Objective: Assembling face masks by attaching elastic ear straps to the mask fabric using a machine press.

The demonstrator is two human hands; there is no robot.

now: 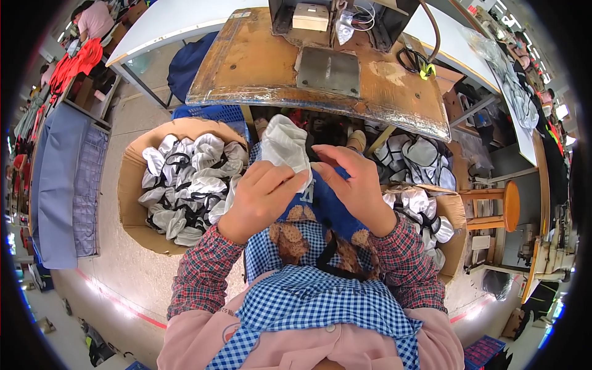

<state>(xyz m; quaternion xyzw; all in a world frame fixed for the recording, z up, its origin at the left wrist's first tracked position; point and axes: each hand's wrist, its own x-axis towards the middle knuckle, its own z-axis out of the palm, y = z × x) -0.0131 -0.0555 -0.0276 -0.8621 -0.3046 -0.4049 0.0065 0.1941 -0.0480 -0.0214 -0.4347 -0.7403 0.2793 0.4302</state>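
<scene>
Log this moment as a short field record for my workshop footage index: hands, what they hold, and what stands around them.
left hand: left hand grips the lower edge of a white fabric piece
right hand: right hand pinches the same piece from the right
left side: cardboard box filled with white and black fabric pieces
right side: second cardboard box with similar pieces
ahead: worn wooden worktable with a metal plate
far right: round wooden stool
clothing: checked apron, plaid sleeves

Cloth (285, 145): white. Sleeves (200, 274): red-green plaid. Apron (314, 296): blue-white check. Box (132, 179): brown. Table (259, 68): worn brown. Crate (213, 113): blue.
</scene>
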